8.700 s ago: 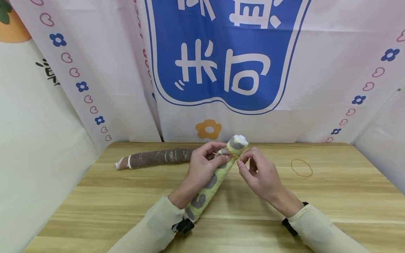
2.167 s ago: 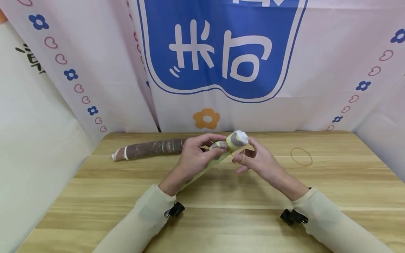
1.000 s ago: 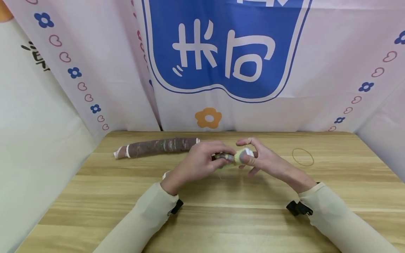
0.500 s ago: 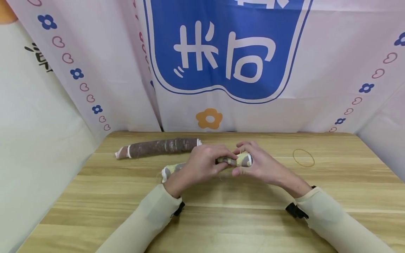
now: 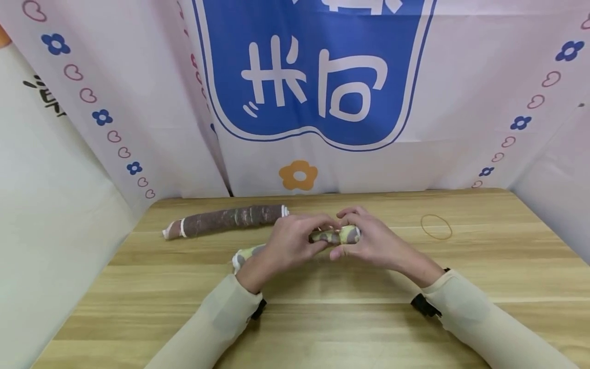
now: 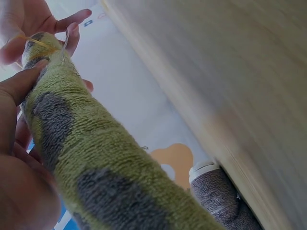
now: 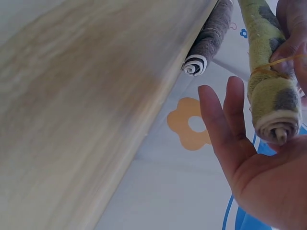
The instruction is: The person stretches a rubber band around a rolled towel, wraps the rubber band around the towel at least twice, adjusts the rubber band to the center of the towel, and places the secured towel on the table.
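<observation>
A rolled towel (image 6: pixel 115 158), yellow-green with grey spots, is held in my left hand (image 5: pixel 292 243), which grips it near its right end and covers its middle in the head view. Its spiral-rolled end (image 7: pixel 278 127) points toward my right palm. A thin yellow rubber band (image 7: pixel 273 70) goes round the roll close to that end, one strand drawn out to the side. My right hand (image 5: pixel 375 243) curves about the end and holds that strand with its fingers, while two other fingers (image 7: pixel 235 103) stand extended. Where exactly the strand meets the fingertips is partly hidden.
A brown rolled towel (image 5: pixel 226 220) with white bands lies behind my left hand near the table's back edge. To the right, a loose rubber band (image 5: pixel 436 227) lies on the wooden table (image 5: pixel 322 333). A printed cloth (image 5: pixel 392 169) hangs behind.
The spotted roll has swung from a slant up and right to nearly level. My right hand has moved from pinching the band beside the roll to curving round its end. The loose band stays put.
</observation>
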`<action>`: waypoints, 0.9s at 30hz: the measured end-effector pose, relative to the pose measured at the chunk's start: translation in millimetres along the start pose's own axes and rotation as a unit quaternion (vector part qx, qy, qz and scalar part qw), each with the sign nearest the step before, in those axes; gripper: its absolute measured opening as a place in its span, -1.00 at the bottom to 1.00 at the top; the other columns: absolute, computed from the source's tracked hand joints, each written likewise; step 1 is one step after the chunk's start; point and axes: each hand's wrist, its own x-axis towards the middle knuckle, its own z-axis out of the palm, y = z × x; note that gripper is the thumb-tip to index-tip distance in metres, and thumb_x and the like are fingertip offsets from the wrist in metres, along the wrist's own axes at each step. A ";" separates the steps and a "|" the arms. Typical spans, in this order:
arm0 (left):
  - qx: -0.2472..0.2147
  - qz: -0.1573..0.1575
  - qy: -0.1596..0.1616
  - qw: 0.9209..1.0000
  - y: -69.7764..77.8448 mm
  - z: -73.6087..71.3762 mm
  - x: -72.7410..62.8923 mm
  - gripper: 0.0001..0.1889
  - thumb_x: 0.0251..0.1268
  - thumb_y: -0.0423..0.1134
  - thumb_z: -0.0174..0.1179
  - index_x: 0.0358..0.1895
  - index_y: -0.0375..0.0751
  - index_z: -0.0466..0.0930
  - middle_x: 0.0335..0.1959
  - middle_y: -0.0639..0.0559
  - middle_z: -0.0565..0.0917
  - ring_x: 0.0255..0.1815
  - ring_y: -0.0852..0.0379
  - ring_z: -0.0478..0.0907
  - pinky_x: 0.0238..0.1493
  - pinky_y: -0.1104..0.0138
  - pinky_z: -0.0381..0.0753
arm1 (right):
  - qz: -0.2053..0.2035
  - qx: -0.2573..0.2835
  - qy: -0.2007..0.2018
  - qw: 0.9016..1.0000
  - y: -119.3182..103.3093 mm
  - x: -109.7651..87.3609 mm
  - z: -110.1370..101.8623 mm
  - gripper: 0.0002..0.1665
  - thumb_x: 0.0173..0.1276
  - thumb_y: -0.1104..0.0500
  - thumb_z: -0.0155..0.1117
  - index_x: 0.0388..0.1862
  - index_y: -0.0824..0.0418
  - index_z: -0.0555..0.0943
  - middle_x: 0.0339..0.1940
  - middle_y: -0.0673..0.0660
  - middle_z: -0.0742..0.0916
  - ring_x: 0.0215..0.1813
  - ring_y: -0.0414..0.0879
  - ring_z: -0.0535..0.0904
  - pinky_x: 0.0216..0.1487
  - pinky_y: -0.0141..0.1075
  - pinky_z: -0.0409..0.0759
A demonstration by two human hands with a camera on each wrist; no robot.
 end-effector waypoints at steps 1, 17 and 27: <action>-0.005 0.003 0.001 1.000 -0.9 -0.1 -0.3 -0.71 0.21 -0.34 0.58 -0.02 -0.02 0.81 -0.13 0.14 0.84 -0.30 0.24 0.74 -0.34 0.37 0.62 | 0.002 0.000 0.002 1.000 -0.6 0.3 -0.2 -0.48 0.11 -0.10 0.71 -0.04 0.09 0.73 0.41 0.32 0.56 0.42 0.32 0.48 0.38 0.27 0.45; -0.034 0.038 0.003 0.999 -4.5 0.5 -0.5 -0.75 0.26 -0.38 0.53 -0.02 -0.04 0.85 -0.13 0.14 0.83 -0.36 0.30 0.67 -0.36 0.47 0.54 | -0.034 -0.044 0.030 0.998 -7.1 -3.1 -0.6 -0.44 0.12 -0.10 0.70 0.03 0.13 0.79 0.40 0.25 0.58 0.30 0.23 0.60 0.22 0.12 0.61; -0.040 0.062 0.111 0.991 -4.0 8.0 -2.4 -0.84 0.27 -0.47 0.45 -0.17 -0.16 0.82 -0.20 0.07 0.83 -0.25 0.23 0.75 -0.19 0.46 0.67 | -0.001 -0.088 0.042 0.995 -2.4 0.3 -4.8 -0.14 0.07 -0.17 0.75 0.29 0.21 0.71 0.39 0.25 0.61 0.29 0.25 0.62 0.23 0.18 0.60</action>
